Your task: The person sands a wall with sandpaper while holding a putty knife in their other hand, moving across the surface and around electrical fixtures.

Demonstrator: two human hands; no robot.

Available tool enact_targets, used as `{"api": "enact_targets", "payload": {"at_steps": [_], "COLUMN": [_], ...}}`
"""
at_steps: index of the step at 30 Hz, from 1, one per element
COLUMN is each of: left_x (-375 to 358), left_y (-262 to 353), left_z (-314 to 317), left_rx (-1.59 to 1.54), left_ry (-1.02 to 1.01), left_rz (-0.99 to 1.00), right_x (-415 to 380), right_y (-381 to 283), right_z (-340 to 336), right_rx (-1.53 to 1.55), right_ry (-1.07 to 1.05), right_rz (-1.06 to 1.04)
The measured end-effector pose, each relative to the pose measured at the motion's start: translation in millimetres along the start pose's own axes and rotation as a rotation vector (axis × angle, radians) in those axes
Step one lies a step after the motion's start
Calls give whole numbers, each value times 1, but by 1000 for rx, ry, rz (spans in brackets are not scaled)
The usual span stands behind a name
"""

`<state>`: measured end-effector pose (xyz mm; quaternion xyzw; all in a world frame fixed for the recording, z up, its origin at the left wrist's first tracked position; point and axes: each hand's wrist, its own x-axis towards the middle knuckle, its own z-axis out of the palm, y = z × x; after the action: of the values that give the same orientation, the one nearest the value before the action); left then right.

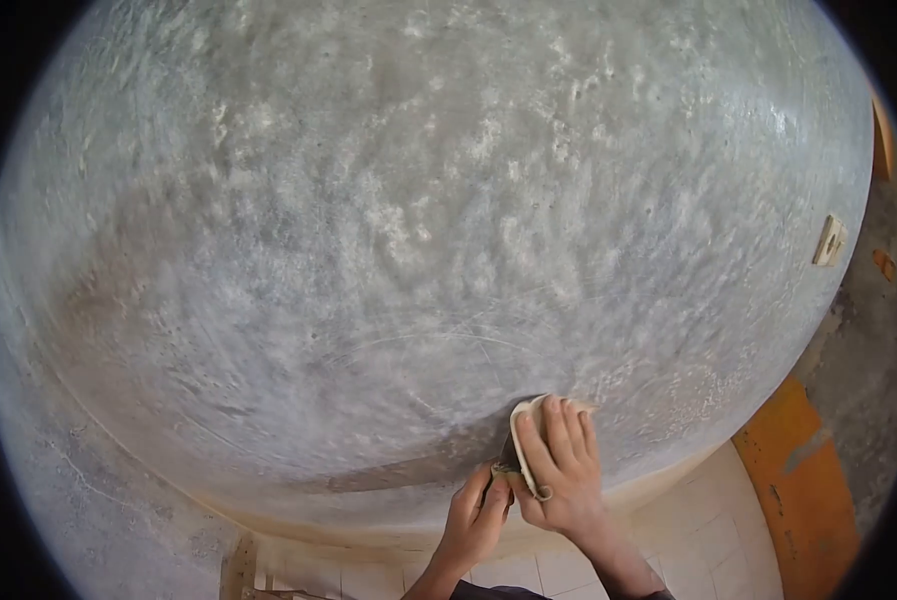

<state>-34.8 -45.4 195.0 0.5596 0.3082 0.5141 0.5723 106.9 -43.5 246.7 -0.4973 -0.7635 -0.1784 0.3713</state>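
A broad grey, mottled wall (pixel 448 250) fills most of the head view, bowed by the wide lens. Low on it, my right hand (pixel 565 465) lies over a folded cream-coloured sheet that looks like sandpaper (pixel 519 425), with the fingers pressing it to the wall. The sheet's near corner curls up beside the thumb. Close to it on the left, my left hand (pixel 476 522) is closed around something small and dark whose kind I cannot make out. The two hands almost meet.
At the right edge of the wall sits a small pale switch plate (pixel 829 241). An orange panel (pixel 800 490) stands at the lower right. Pale floor tiles (pixel 703 525) show below the wall, and a wooden piece (pixel 237 568) is at the lower left.
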Motion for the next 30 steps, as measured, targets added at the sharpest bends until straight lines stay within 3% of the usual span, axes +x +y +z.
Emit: {"api": "enact_targets", "payload": {"at_steps": [2,4,6,12,15,24,26,30], "left_x": [-2,-3,-3,-3,-5,-7,-12,-25], "left_y": [0,4,9,4,9,11,18,33], "left_z": [3,6,8,8,12,-5,-17,-60], "left_rx": [47,93,-97,-27,-61,-41,-62,-98], "left_ry": [24,40,8,96,82,43,45,73], "left_rz": [14,30,-44,-1,-26,-28,-47,-108], "right_x": [16,27,31,-15,23,14,34,39], "right_y": [10,13,11,15,19,11,9,-14], "right_z": [-13,-20,-20,11,-14,-4,-7,28], "right_rx": [-155,-144,-146,55,-85,7,-154,-176], "right_ry": [47,62,88,-59,90,-20,149,225], "right_rz": [-9,-5,25,-45,-6,-57,9,131]}}
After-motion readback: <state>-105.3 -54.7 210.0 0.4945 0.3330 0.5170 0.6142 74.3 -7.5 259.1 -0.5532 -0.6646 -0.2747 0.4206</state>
